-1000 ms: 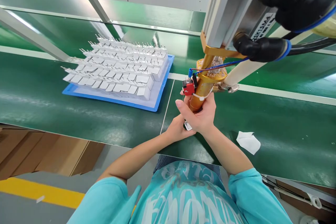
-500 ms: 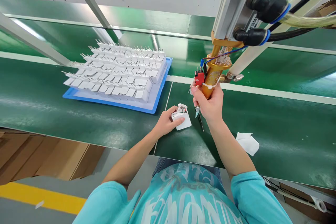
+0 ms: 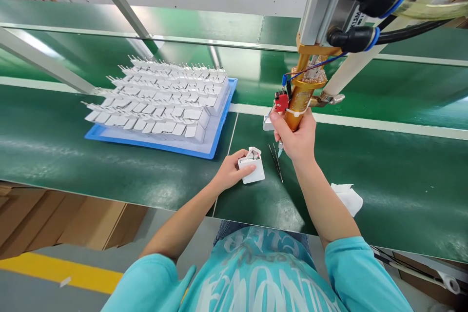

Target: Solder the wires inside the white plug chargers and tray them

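Observation:
My left hand is closed around a small white plastic case, thumb on its front face. The case's lid end is up and open, and small parts show inside, too small to tell apart. My right hand grips the gold barrel of a glue dispenser with a red switch strapped to its side. Its pale teal nozzle points down, apart from the case and to its right. Black tweezers lie on the green bench between the case and my right hand.
A blue tray at the left holds rows of white cases with thin prongs upward. A white piece sits partly hidden behind my right hand. Crumpled white paper lies by my right forearm. Air hoses run off right.
My right hand and the glue dispenser have shifted slightly right, away from the case. The tweezers and the white piece behind the hand now show more. My left hand still holds the case.

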The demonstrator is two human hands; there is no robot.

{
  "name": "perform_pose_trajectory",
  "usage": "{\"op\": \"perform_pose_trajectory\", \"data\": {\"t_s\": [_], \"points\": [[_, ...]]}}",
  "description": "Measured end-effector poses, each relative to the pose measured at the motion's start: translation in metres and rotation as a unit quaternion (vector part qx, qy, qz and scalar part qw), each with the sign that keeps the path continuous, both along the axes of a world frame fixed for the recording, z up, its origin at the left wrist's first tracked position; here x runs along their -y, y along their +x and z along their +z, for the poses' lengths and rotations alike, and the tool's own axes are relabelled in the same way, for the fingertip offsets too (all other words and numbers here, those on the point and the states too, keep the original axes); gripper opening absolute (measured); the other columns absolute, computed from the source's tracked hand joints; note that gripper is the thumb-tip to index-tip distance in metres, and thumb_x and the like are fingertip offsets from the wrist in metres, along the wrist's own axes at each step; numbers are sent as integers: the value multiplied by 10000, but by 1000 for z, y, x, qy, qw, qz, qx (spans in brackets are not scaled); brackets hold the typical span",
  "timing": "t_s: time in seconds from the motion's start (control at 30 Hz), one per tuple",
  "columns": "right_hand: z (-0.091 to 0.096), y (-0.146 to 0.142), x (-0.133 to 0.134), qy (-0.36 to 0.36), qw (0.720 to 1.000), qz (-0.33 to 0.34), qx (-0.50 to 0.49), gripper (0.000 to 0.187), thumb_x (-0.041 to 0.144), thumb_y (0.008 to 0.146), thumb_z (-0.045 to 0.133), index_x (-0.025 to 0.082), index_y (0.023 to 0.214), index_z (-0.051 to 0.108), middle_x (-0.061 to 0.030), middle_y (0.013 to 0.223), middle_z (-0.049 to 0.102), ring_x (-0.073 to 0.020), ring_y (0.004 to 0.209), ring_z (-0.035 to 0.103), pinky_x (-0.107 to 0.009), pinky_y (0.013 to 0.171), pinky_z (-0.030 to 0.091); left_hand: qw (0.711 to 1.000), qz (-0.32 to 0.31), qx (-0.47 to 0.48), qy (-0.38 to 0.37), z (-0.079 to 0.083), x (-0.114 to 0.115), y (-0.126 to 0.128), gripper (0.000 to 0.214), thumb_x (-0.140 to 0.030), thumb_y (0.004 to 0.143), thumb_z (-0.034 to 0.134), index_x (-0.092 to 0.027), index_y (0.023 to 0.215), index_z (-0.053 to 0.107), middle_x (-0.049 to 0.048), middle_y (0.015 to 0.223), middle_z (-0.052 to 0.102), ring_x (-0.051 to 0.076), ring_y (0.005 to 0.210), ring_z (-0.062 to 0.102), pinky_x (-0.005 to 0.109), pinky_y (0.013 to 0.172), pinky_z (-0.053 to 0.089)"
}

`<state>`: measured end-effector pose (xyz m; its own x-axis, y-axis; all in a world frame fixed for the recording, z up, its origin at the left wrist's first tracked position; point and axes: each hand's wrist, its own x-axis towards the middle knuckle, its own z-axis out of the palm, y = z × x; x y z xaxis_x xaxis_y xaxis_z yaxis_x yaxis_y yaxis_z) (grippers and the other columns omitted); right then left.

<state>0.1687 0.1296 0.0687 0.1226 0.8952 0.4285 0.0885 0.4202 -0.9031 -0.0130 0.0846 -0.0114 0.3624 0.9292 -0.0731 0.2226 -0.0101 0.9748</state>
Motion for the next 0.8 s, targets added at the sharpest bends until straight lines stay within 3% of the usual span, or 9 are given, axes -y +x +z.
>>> {"op": "perform_pose_trajectory", "data": {"t_s": [0.13, 0.23, 0.43, 0.63, 0.8], "points": [[-1, 2, -2, -7, 1000, -7, -1, 294, 448, 801, 683, 214, 868, 517, 26, 783, 575, -79, 556, 464, -241, 501, 417, 999, -9, -32, 16, 5, 2, 2, 321, -442, 767, 652, -163, 917, 601, -18, 731, 596, 113, 615, 498, 219, 580, 381], [-1, 4, -3, -14, 1000, -10, -4, 304, 460, 798, 685, 215, 877, 524, 30, 769, 568, -80, 556, 466, -237, 497, 414, 994, -13, -80, 69, 9, 3, 5, 312, -396, 765, 658, -174, 981, 626, 2, 817, 642, 131, 678, 543, 236, 651, 415], [0, 6, -4, -26, 999, -21, -8, 317, 475, 787, 695, 221, 885, 533, 30, 747, 556, -84, 543, 461, -242, 484, 412, 973, 18, -180, 146, -1, 2, 6, 346, -366, 730, 679, -176, 1015, 632, 48, 868, 620, 201, 813, 580, 292, 731, 471], [1, 6, -4, -24, 1000, -19, -7, 317, 480, 788, 691, 222, 876, 529, 28, 752, 561, -87, 546, 462, -243, 485, 407, 979, -18, -191, 67, -1, -6, 6, 478, -451, 758, 689, -191, 1152, 614, 101, 1105, 639, 271, 1052, 597, 385, 911, 487], [2, 7, -4, -28, 999, -24, -4, 319, 480, 786, 686, 213, 838, 520, 25, 740, 556, -95, 555, 468, -255, 503, 407, 992, -51, -111, -33, 1, -16, 10, 499, -494, 851, 600, -207, 1256, 548, 86, 1166, 677, 235, 1036, 644, 379, 933, 486]]}}
